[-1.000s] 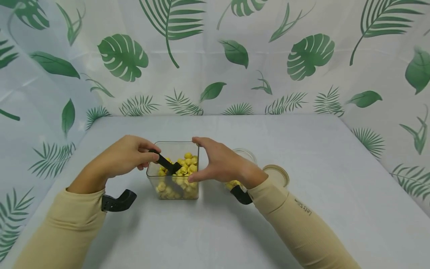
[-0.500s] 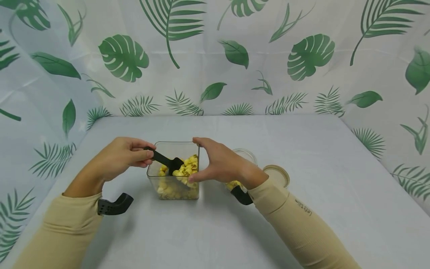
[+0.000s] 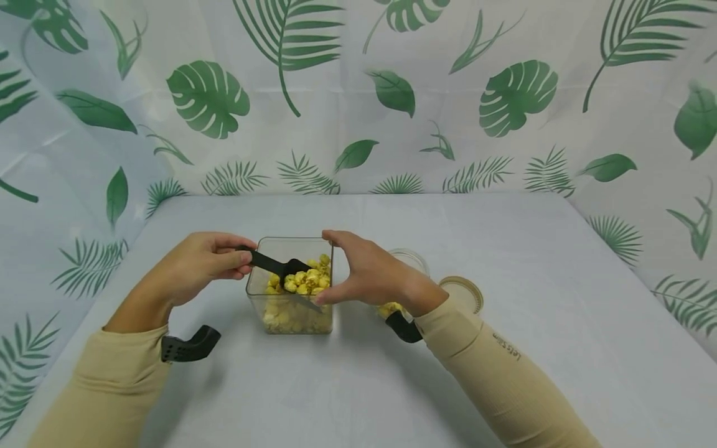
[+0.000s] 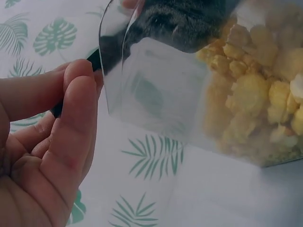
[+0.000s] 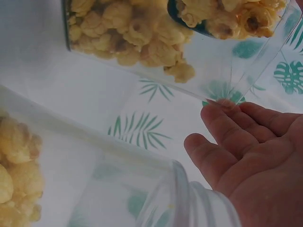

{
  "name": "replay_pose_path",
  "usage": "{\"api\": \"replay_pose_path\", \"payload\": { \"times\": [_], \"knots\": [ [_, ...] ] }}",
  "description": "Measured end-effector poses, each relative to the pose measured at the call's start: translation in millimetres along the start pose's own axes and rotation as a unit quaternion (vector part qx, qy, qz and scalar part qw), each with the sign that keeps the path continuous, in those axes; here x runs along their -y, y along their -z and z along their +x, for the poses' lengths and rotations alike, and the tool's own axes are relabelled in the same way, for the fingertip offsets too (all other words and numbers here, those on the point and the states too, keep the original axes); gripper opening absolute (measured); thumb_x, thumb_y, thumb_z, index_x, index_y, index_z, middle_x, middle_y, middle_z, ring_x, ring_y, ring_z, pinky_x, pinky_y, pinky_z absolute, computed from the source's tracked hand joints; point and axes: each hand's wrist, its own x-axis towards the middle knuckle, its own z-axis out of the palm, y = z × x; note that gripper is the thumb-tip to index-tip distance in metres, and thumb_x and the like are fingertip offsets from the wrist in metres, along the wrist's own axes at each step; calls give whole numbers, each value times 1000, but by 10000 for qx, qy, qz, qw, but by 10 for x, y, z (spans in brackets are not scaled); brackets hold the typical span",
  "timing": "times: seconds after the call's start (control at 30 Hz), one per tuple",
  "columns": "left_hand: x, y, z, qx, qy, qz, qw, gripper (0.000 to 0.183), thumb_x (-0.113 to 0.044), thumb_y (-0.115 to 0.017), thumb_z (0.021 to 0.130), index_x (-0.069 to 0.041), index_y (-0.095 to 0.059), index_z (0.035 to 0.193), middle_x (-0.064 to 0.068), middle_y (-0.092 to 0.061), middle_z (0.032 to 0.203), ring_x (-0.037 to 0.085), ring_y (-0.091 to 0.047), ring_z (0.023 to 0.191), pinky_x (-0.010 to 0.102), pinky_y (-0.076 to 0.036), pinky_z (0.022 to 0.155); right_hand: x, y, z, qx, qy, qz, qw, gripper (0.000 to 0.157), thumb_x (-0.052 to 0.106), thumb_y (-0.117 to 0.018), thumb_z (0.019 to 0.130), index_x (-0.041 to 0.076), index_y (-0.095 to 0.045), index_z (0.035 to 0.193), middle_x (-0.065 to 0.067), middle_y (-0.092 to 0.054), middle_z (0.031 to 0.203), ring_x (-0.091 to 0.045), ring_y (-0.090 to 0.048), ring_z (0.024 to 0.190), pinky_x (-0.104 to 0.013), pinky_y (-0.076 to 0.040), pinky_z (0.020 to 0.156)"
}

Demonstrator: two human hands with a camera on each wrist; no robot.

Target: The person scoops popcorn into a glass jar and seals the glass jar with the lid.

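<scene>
My left hand [image 3: 198,264] pinches the handle of a black scoop [image 3: 267,262] between thumb and fingers. The scoop's bowl lies inside a clear square container [image 3: 289,247] and carries a heap of yellow popcorn [image 3: 304,281]. More popcorn [image 4: 255,101] fills the container's lower part, seen through the wall in the left wrist view. At the container's right side, my right hand [image 3: 366,267] holds it across, thumb at the near corner and fingers at the far corner. In the right wrist view those fingertips [image 5: 223,105] touch the clear wall.
A clear round jar [image 3: 411,255] with popcorn inside is partly hidden behind my right hand and wrist. To its right a round gold-rimmed lid [image 3: 462,292] lies on the white tabletop [image 3: 336,386]. A leaf-printed cloth [image 3: 358,99] stands behind the table.
The scoop, earlier tipped down into the popcorn, has levelled out and now bears a heap of it. My left hand has shifted left and slightly lower; the right hand has stayed put.
</scene>
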Motion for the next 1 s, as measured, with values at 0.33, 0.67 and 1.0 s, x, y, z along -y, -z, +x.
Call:
{"api": "replay_pose_path", "payload": {
  "times": [0.33, 0.67, 1.0],
  "knots": [
    [152, 80, -11, -306, -66, -422, 9986, 42, -3, -53, 104, 18, -43, 138, 1, -65, 98, 7, -66, 87, 22, -57, 83, -8, -13, 5, -22, 4, -4, 10000, 106, 42, -84, 81, 4, -22, 158, -10, -29, 160, -27, -32, 145, -47, -31, 117],
    [230, 96, -20, -420, -37, -767, 9962, 43, -6, -51, 106, 18, -40, 139, 1, -64, 95, 6, -65, 83, 20, -57, 81, 1, -13, -4, -31, -68, 40, 10000, 105, 42, -84, 81, 7, -23, 159, -9, -29, 161, -26, -31, 145, -46, -32, 116],
    [258, 39, 13, -558, -211, -1293, 9898, 41, -2, -51, 104, 20, -39, 137, 1, -65, 94, 7, -67, 84, 20, -57, 79, 4, -14, -3, -58, 62, -5, 10000, 105, 42, -84, 82, 4, -23, 158, -10, -29, 160, -27, -32, 145, -46, -31, 117]
  ]
}}
